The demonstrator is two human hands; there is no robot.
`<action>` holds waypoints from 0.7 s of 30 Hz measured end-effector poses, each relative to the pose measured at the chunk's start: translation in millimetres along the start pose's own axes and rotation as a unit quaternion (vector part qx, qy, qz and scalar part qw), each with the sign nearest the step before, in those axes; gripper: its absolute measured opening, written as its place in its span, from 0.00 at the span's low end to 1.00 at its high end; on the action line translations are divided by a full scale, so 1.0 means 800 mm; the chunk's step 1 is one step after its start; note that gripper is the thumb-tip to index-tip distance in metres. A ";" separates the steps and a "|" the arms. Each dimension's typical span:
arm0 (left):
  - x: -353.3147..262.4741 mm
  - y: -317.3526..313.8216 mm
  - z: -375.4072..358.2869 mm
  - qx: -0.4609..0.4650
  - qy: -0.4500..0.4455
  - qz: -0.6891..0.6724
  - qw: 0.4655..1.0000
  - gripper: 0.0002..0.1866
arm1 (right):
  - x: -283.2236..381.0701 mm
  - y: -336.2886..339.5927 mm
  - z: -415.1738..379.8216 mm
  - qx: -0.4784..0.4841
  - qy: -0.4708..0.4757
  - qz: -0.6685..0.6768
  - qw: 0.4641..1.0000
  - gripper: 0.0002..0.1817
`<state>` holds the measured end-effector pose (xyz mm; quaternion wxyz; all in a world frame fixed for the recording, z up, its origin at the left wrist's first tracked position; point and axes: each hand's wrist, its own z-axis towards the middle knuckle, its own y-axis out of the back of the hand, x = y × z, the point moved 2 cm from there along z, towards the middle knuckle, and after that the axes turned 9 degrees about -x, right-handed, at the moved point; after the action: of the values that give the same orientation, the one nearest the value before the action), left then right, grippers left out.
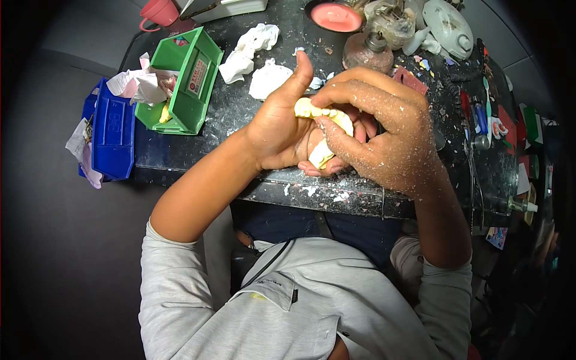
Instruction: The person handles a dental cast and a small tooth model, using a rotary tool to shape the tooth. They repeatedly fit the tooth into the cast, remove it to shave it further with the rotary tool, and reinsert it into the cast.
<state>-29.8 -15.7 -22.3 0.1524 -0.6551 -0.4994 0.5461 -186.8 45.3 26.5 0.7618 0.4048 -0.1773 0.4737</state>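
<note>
A pale yellow dental cast [321,157] with a curved row of teeth lies across the palm of my left hand [281,127], whose thumb points up and away from the cast. My right hand [384,129], speckled with white crumbs, reaches over from the right. Its index finger and thumb are at the row of teeth, one on each side, near the upper left end of the cast. The other fingers of my right hand are curled and partly hide the cast's right side. Both hands are above the table's front edge.
Left are a green bin [201,84] with papers and a blue bin [114,135]. Crumpled white tissue [255,45], a glass burner [367,54] and a pink-filled bowl [336,17] stand behind my hands. Tools and a blue lighter [480,117] lie right on the black table [174,150].
</note>
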 end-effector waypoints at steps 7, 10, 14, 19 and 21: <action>0.000 0.003 0.003 0.048 -0.008 -0.020 0.999 0.52 | -0.004 -0.007 -0.001 -0.034 -0.003 0.010 0.999 0.09; -0.001 -0.011 -0.001 -0.062 0.004 -0.016 0.998 0.59 | -0.005 -0.006 -0.001 -0.043 0.017 0.003 0.999 0.08; 0.000 -0.004 -0.001 -0.035 0.004 0.042 0.998 0.58 | -0.004 -0.002 -0.003 0.005 -0.009 -0.010 1.000 0.13; 0.001 -0.006 0.000 -0.055 0.005 0.011 0.998 0.61 | -0.007 -0.002 -0.003 0.003 -0.012 0.009 1.000 0.13; 0.000 0.008 0.007 0.049 0.005 -0.014 0.999 0.56 | -0.008 0.000 -0.002 0.019 -0.017 0.011 1.000 0.13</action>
<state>-31.6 -20.1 -29.1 0.1944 -0.6422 -0.4809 0.5644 -190.1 43.1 21.6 0.7454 0.4255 -0.1857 0.4784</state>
